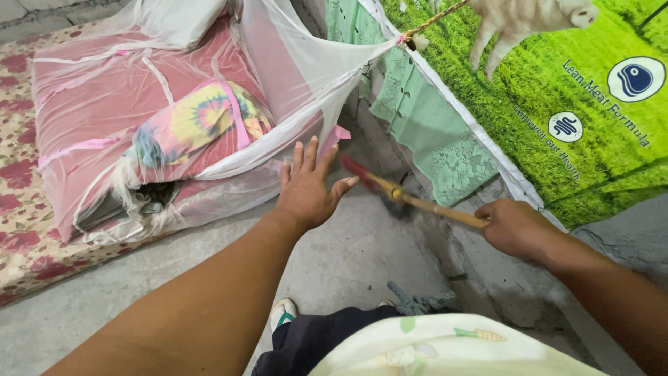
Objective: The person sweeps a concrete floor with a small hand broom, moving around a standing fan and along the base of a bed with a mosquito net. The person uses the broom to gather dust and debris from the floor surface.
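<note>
Gripping a wooden broom handle, my right hand is closed around it; my left hand reaches open-fingered toward the white mosquito net.

We see a bare grey concrete floor. On it, along its left edge, lies a floral red-and-cream mattress. On the mattress lies a pink cushion under white netting, bearing a tie-dye pillow.

Pillow on mattress, under net
</note>
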